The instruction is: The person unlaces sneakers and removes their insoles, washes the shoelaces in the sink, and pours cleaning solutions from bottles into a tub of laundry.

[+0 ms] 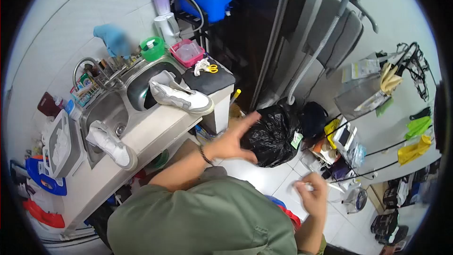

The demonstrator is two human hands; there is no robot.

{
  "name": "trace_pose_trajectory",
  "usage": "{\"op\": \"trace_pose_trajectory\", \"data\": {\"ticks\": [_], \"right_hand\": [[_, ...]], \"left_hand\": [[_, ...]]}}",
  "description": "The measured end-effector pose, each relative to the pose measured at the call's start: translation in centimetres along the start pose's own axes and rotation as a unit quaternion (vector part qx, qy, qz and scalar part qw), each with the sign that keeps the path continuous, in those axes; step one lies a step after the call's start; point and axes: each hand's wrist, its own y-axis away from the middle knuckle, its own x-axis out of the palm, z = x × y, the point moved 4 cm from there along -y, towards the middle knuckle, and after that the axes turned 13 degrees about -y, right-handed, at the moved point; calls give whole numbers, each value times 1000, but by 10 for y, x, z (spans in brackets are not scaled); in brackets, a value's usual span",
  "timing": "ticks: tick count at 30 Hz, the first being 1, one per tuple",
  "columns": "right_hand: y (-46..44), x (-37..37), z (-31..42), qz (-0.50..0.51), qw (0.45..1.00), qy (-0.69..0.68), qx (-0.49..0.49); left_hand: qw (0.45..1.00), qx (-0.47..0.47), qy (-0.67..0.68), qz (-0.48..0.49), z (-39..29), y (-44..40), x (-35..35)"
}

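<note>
My left hand [230, 142] is stretched out with its fingers spread and holds nothing. It appears in front of a black plastic bag [271, 137] on the floor; I cannot tell whether they touch. Lower right, my right hand [313, 194] is curled closed, with a small white thing [309, 187] showing between the fingers, its kind unclear. On the counter, a white and grey sneaker [179, 95] lies beside the right sink basin. Another white sneaker [111, 144] rests at the edge of the left basin.
The counter [155, 130] runs along the left, with a double sink [106, 113], a grey basin [63, 144], a green bowl [152, 49] and a pink basket [188, 53]. Yellow scissors [212, 69] lie at its end. A garment steamer [330, 33] and a rack of items stand right.
</note>
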Motion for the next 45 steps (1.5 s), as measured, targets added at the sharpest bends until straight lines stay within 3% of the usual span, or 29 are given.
{"op": "trace_pose_trajectory", "data": {"ticks": [1,4,5,7,8,9,11,13,14,15,17,20,25,27,31,32,34,36,39,42,43,45], "right_hand": [[-17,28,12,69,996,-60,-2],[-57,66,8,58,950,-305,-28],[-76,55,10,44,946,-317,-43],[-120,34,-5,-80,888,-448,-69],[-143,15,-31,-184,870,-450,-86],[-165,-1,-49,-191,842,-495,-99],[-198,-21,-101,-290,871,-390,-70],[-222,-9,-151,-251,953,-166,19],[-238,17,-162,-157,986,-21,51],[-244,48,-165,-57,987,128,85],[-256,131,-128,85,972,216,-25],[-299,225,-93,143,961,187,-147],[-380,346,-65,161,896,174,-375],[-406,386,-89,212,860,250,-391],[-431,415,-115,295,834,275,-377],[-443,426,-136,329,798,304,-404],[-448,413,-120,316,832,214,-402],[-454,396,-97,240,860,78,-443],[-446,366,-42,254,887,-72,-378],[-413,333,26,354,840,-278,-303],[-399,330,29,422,798,-367,-223],[-357,309,62,554,694,-432,-157]], "left_hand": [[996,59,42,61,-17,-6,16],[962,132,187,149,-30,-8,56],[961,15,158,226,-20,-7,63],[906,-210,121,347,-13,0,42],[943,-157,38,291,0,6,27],[966,-103,-47,234,13,19,14],[981,-157,-54,100,31,44,-19],[977,-198,-77,-16,43,62,-48],[969,-217,-88,-76,49,65,-64],[965,-241,-86,-52,50,66,-74],[955,-286,-80,-5,40,60,-100],[946,-218,-240,-10,18,47,-143],[891,-278,-353,-58,27,56,-171],[870,-319,-365,-91,24,60,-177],[838,-364,-390,-116,15,78,-173],[829,-379,-385,-147,12,84,-170],[794,-430,-371,-216,5,97,-155],[742,-483,-362,-292,1,101,-141],[663,-558,-267,-422,-13,95,-129],[688,-492,-212,-490,-23,65,-131],[693,-475,-209,-501,-24,53,-135],[670,-433,-335,-502,-26,33,-143]]}}
